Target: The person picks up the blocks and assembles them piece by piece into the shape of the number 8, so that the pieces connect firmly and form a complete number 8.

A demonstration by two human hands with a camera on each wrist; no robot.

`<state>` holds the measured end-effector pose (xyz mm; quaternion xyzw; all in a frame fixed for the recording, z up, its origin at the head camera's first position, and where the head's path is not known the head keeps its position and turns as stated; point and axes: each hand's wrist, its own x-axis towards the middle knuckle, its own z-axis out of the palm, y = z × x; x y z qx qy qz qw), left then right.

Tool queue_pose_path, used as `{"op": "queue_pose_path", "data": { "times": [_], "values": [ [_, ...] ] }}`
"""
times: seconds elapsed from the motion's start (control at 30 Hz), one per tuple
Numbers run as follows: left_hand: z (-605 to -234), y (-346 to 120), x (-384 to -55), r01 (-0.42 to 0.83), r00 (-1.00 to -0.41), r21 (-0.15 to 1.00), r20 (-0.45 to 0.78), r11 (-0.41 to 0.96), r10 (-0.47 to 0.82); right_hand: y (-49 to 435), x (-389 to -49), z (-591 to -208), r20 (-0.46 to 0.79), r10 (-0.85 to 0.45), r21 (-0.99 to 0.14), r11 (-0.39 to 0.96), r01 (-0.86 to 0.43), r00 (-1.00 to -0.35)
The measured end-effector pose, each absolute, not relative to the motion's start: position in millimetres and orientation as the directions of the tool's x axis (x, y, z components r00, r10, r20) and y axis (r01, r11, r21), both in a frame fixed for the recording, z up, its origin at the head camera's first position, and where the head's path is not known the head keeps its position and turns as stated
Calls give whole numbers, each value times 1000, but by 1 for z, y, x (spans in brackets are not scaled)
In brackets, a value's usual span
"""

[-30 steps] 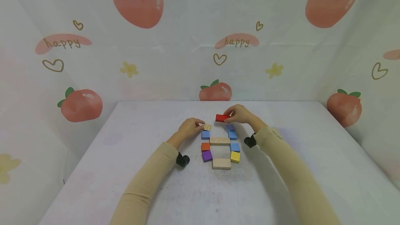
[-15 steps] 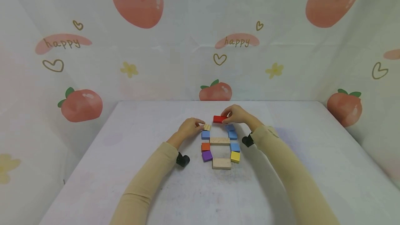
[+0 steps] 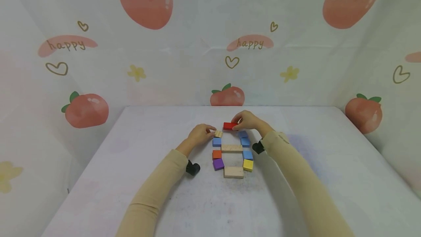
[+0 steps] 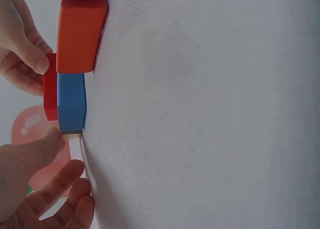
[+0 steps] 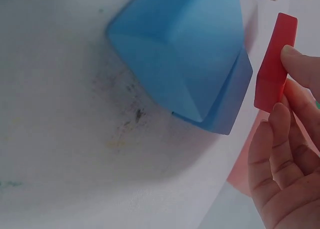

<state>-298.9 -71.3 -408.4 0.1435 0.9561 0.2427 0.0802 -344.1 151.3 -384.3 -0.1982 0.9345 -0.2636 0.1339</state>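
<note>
My right hand point(image 3: 249, 120) pinches a red rectangular block point(image 3: 229, 126) between thumb and fingers at the far end of the block layout. The right wrist view shows the red block point(image 5: 276, 64) tilted, with the thumb on its broad face. My left hand point(image 3: 199, 134) rests at the small light wood block point(image 3: 218, 134), at the layout's far left corner. In the left wrist view, its thumb is at the wood block point(image 4: 71, 134), mostly hidden behind a blue block point(image 4: 71, 101). The other fingers are loosely bent and apart from the thumb.
Two blue blocks point(image 3: 243, 134) point(image 3: 245, 142) line the right side, above another blue block point(image 3: 247, 155) and a yellow block point(image 3: 248, 165). Orange point(image 3: 216, 154) and purple blocks point(image 3: 218, 164) stand at left. Wood planks lie across the middle point(image 3: 231, 148) and near end point(image 3: 234, 172).
My right hand has moved left and slightly nearer with the red block, over the gap between the two rows. The left hand has stayed in place at the wood block.
</note>
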Motion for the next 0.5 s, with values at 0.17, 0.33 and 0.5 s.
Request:
{"op": "queue_pose_path", "data": {
  "times": [0.17, 0.33, 0.5],
  "values": [
    [-410, -71, -300, 229, -947, 496, -87, 838, 310, 150, -345, -384, -158, -442, -547, 784, -295, -883],
    [-410, -72, -300, 232, -947, 492, -83, 839, 311, 148, -345, -384, -172, -434, -539, 793, -284, -885],
    [-409, -72, -300, 234, -945, 492, -86, 839, 315, 146, -344, -386, -194, -415, -529, 808, -261, -889]
  ]
}}
